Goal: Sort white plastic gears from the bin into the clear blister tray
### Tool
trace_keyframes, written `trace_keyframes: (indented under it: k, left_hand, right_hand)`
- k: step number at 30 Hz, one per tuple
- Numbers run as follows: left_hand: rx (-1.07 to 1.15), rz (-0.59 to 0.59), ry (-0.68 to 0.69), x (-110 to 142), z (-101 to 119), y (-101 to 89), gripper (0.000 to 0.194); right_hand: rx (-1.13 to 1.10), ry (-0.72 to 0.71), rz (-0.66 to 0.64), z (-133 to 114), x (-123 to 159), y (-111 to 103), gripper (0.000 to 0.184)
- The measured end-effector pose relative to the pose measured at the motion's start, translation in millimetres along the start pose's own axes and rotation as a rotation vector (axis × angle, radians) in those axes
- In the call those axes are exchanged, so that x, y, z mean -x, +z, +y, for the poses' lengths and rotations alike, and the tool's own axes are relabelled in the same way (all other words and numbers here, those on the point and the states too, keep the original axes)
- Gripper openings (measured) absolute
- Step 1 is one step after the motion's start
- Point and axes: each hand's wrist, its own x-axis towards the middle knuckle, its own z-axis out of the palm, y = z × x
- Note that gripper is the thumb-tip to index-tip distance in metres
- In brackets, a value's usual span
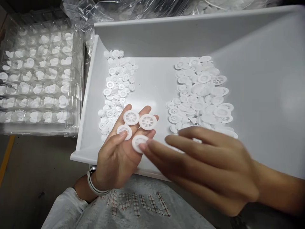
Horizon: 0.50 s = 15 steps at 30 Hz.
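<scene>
My left hand (119,159) is turned palm up over the front edge of a white tray (152,38). Several white spoked plastic wheels (139,125) lie on its fingers. My right hand (205,168) reaches in from the right, and its fingertips touch the lowest wheel (138,141) on my left palm. In the tray, a heap of small white wheels (118,86) lies to the left and a heap of larger white wheels (202,95) to the right.
A clear plastic blister tray (40,76), with white parts in its pockets, stands left of the white tray. Crumpled clear plastic film (124,9) lies behind. A yellow line (6,159) runs on the grey surface at the lower left.
</scene>
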Motion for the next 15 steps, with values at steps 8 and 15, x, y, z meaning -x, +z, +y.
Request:
trace_keyframes:
  k: [8, 15]
  left_hand:
    - [0.073, -0.058, 0.052, 0.1, 1.6, -6.5, 0.048]
    - [0.119, -0.036, 0.053, 0.3, 4.0, -7.3, 0.051]
  right_hand:
    - [-0.040, 0.028, -0.059, 10.4, -7.3, -4.6, 0.010]
    - [-0.073, 0.034, -0.115, 8.8, -4.8, -7.3, 0.013]
